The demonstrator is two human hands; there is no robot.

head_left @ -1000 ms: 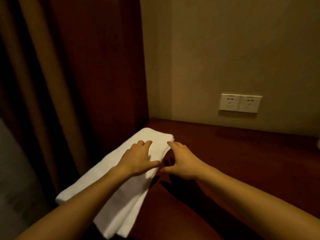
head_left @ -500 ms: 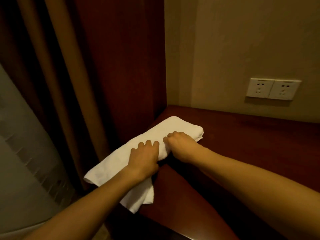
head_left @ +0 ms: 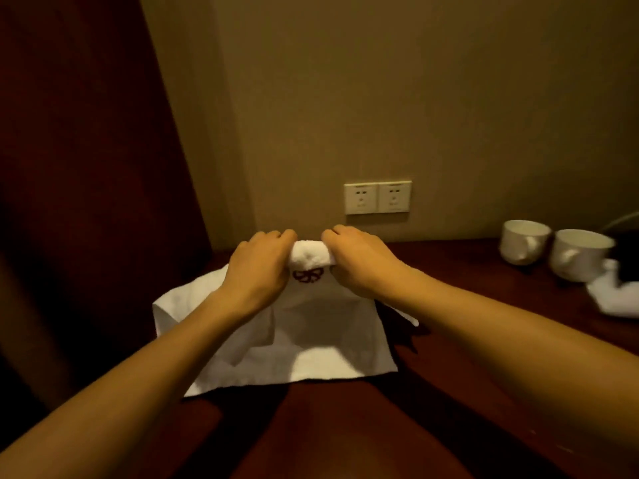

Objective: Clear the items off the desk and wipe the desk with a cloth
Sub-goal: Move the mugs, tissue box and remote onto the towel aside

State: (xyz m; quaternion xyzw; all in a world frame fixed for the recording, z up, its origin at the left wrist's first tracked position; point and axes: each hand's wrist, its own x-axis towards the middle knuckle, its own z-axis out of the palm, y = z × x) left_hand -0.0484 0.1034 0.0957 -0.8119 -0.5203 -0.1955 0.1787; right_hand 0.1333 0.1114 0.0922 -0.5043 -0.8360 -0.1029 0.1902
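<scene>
A white cloth (head_left: pixel 321 340) with a dark red embroidered mark lies partly unfolded on the dark red-brown desk (head_left: pixel 449 392), near its far left corner. Its far edge is bunched into a roll and lifted off the desk. My left hand (head_left: pixel 257 271) grips the left end of that roll with curled fingers. My right hand (head_left: pixel 363 262) grips the right end the same way. The rest of the cloth hangs down from the roll and spreads flat toward me.
Two white cups (head_left: pixel 524 245) (head_left: pixel 579 259) stand at the back right of the desk beside a dark object (head_left: pixel 627 257) and a white cloth or paper (head_left: pixel 615 295). A double wall socket (head_left: pixel 377 198) sits above the desk. A dark wooden panel (head_left: pixel 86 202) closes the left side.
The folded cloth lay along the left edge under both hands. Now it is opened out, turned square to me, and both hands hold its far edge up in a roll. The view swung right.
</scene>
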